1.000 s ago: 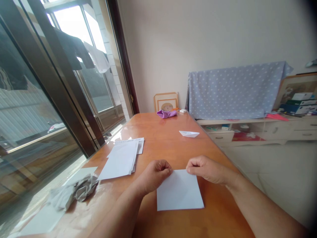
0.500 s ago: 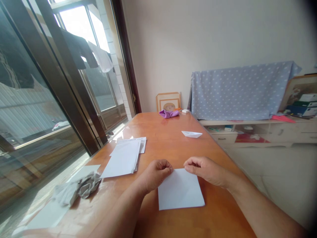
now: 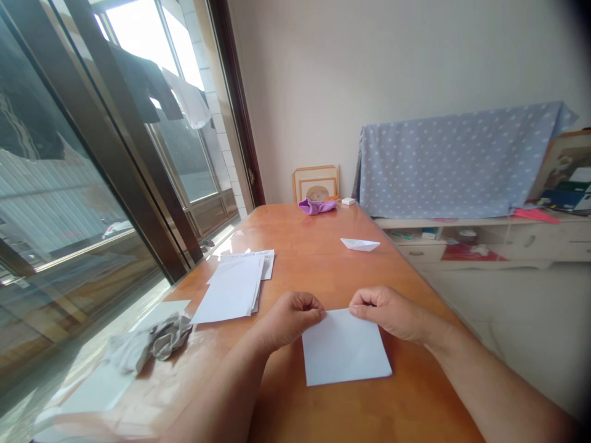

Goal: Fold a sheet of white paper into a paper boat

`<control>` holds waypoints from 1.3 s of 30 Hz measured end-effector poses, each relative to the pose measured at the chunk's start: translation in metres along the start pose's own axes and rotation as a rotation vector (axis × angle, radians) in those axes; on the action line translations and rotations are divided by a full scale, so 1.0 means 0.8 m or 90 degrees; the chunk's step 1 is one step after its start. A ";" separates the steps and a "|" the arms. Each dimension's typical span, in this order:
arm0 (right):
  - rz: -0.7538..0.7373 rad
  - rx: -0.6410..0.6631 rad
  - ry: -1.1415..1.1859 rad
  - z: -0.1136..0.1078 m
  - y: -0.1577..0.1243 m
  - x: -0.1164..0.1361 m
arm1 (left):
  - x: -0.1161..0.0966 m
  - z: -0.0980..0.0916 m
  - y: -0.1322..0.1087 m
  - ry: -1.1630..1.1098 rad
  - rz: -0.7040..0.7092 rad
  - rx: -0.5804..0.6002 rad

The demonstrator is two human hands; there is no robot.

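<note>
A white sheet of paper (image 3: 346, 354) lies on the wooden table in front of me. My left hand (image 3: 298, 317) pinches its far left corner between thumb and fingers. With thumb and curled fingers, my right hand (image 3: 385, 311) grips the far edge toward the right corner. The stretch of edge between the two hands is in plain sight. Farther off, beyond my right hand, a folded paper boat (image 3: 360, 244) rests on the table. To the left of my left hand lies a stack of white paper (image 3: 231, 289), with written lines on a lower sheet.
Crumpled grey cloth (image 3: 168, 335) lies on a pale sheet at the table's left side. A purple cloth (image 3: 317, 207), a small white box (image 3: 348, 201) and a framed picture (image 3: 316, 183) are at the far end. A low white cabinet (image 3: 530, 240) stands along the right.
My hands and the paper have shifted slightly right in view, and the paper's near edge has risen a little. Both hands keep their hold. The whole view has tilted slightly.
</note>
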State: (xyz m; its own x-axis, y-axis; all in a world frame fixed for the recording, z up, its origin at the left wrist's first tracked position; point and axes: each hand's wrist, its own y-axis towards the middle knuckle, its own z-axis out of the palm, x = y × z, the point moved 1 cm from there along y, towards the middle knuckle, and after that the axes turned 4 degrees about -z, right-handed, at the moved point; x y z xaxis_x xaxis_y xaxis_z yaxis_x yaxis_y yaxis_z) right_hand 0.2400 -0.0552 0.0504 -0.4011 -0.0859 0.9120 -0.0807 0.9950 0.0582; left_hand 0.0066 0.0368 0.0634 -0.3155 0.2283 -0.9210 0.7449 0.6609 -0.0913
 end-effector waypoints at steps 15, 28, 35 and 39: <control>0.020 -0.026 0.024 -0.033 -0.008 0.003 | -0.001 -0.047 -0.004 -0.080 -0.036 -0.157; 0.085 0.088 0.177 -0.004 -0.007 0.009 | -0.006 0.003 -0.003 -0.180 -0.039 0.076; 0.069 -0.002 0.271 0.008 -0.002 0.010 | 0.003 0.010 0.001 -0.247 -0.106 0.043; 0.047 -0.145 0.254 0.002 0.009 -0.004 | 0.008 0.004 0.008 -0.325 -0.083 -0.082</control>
State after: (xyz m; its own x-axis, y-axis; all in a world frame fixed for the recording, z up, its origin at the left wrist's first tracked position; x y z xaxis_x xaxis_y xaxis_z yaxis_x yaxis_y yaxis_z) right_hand 0.2395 -0.0481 0.0475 -0.0123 -0.0334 0.9994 0.1558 0.9872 0.0349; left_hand 0.0114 0.0406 0.0558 -0.0512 -0.2163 -0.9750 0.6308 0.7499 -0.1995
